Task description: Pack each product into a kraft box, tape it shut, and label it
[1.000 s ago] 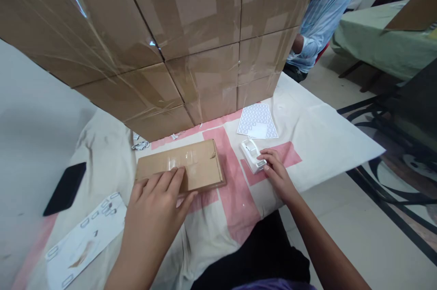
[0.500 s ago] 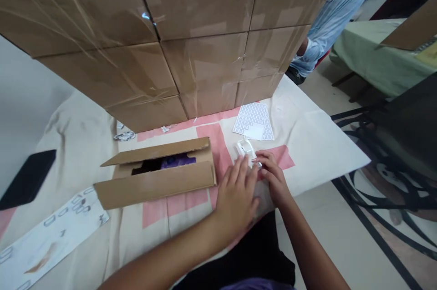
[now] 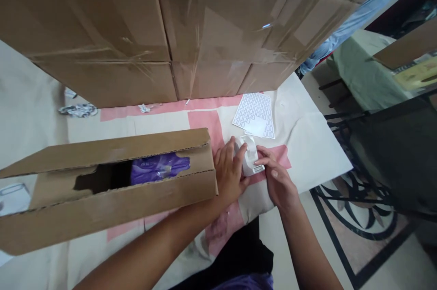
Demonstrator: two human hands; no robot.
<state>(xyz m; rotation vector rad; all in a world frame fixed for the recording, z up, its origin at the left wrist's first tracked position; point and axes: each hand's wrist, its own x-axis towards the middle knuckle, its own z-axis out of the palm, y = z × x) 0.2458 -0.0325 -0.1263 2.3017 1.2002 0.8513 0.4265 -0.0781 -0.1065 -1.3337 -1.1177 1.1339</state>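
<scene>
left hand point(image 3: 229, 174) loosely spread, right hand point(image 3: 280, 186) part-curled, both touching tape dispenser point(image 3: 251, 155), can't tell if gripped, open carton point(image 3: 112, 212) left, purple pack point(image 3: 150, 169) inside

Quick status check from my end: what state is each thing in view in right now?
Long cardboard box: open, flaps up
Purple item: inside the box, partly visible
Tape dispenser: resting on the cloth
Left hand: fingers spread, against the dispenser
Right hand: at the dispenser, grip unclear
Printed sheets: flat
Large boxes: stacked, taped
</scene>
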